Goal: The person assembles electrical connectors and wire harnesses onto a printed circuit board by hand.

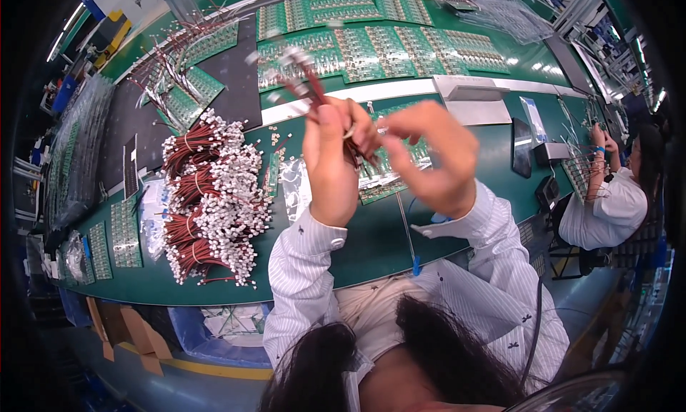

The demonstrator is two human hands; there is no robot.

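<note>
My left hand [331, 162] is raised over the table, closed around a bundle of red and dark wire leads [312, 90]. White connectors at the bundle's upper end are smeared by motion. A pale band [349, 132] shows around the leads at my fingers. Just to the right, my right hand [437, 155] is blurred, its thumb and forefinger curved and apart beside the bundle's lower end; I make out nothing held in it. Below both hands lies a green circuit board panel [382, 190], partly hidden. Left of my left forearm is a large pile of banded wire leads [207, 205] with white connectors.
Rows of circuit board panels [386, 51] cover the far side of the green table [307, 272]. A metal stand [471, 101] sits behind my right hand. Boards with wires [189, 97] lie on a black mat at far left. Another person [607, 197] works at the right.
</note>
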